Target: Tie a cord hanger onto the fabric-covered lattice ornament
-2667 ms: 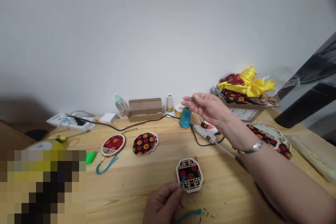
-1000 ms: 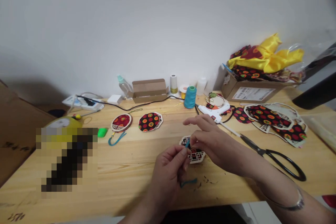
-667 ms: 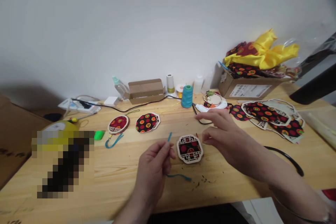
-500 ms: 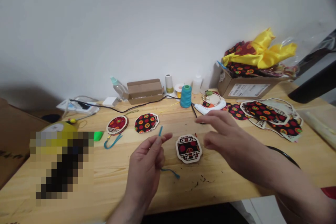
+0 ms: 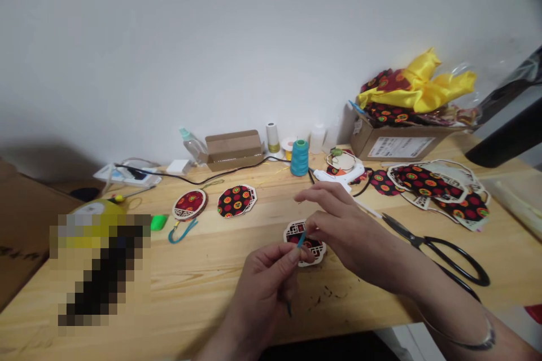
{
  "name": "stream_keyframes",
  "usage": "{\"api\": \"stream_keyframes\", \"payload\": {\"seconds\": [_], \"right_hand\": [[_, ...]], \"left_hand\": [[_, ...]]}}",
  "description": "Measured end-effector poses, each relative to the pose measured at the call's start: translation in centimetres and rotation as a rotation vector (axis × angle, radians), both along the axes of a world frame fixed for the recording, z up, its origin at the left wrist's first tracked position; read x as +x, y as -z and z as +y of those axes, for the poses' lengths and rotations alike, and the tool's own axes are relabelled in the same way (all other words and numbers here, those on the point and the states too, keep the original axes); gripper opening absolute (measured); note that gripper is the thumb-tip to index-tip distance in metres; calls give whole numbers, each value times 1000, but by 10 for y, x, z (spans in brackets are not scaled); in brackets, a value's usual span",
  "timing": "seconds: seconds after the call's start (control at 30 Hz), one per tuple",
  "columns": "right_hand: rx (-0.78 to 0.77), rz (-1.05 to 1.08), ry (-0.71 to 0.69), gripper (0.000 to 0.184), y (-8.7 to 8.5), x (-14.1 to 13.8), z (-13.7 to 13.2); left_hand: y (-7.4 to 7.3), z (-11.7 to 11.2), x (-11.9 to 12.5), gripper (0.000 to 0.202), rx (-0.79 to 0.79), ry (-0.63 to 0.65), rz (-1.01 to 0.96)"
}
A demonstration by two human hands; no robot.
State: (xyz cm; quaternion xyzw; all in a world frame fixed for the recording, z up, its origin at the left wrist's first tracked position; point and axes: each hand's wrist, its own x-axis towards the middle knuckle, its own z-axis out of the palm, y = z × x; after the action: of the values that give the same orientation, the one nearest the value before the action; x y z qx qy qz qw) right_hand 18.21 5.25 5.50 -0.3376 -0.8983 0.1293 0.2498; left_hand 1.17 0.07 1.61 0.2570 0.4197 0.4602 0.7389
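My left hand (image 5: 273, 273) pinches a short blue cord (image 5: 302, 238) between thumb and forefinger, with its dark tail hanging below the fist. My right hand (image 5: 334, 225) meets it from the right, thumb and forefinger closed at the cord's upper end, other fingers stretched out. Directly behind both hands, partly covered by them, lies a lattice-edged wooden frame (image 5: 313, 258) with dark red patterned fabric. Black-handled scissors (image 5: 415, 240) rest on the table beside my right forearm.
A round fabric piece with a blue loop (image 5: 190, 203) and an octagonal fabric piece (image 5: 236, 201) lie left. Behind stand a blue thread cone (image 5: 300, 158) and a white glue gun (image 5: 339, 175). Fabric-covered frames (image 5: 440, 183) and a full cardboard box (image 5: 402, 144) are right.
My left hand has moved right with the blue cord, in front of the lattice frame. My right hand has shifted left and down to the cord. The scissors now show more fully.
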Motion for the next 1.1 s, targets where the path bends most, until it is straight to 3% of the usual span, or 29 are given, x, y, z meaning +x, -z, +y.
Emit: {"api": "stream_keyframes", "payload": {"seconds": [0.13,0.23,0.33,0.5,0.83,1.0,1.1], "right_hand": [[-126,388,321,16,12,-2,-1],[-495,585,459,19,22,-4,-6],[-860,701,391,23,29,-11,-14],[-1154,896,266,22,36,-24,-21],[-1431,952,181,25,37,-29,-13],[-1370,1002,97,15,41,-30,-14],[-1290,1018,64,19,39,-32,-16]], "left_hand": [[3,1,-2,14,-17,-54,-53],[5,1,-4,13,-35,-91,-94],[6,2,-4,11,-36,-100,-117],[6,1,-3,12,-22,-78,-117],[13,-4,-3,14,24,-18,-77],[15,-6,-3,15,45,26,-23],[16,-6,-3,16,65,51,38]]}}
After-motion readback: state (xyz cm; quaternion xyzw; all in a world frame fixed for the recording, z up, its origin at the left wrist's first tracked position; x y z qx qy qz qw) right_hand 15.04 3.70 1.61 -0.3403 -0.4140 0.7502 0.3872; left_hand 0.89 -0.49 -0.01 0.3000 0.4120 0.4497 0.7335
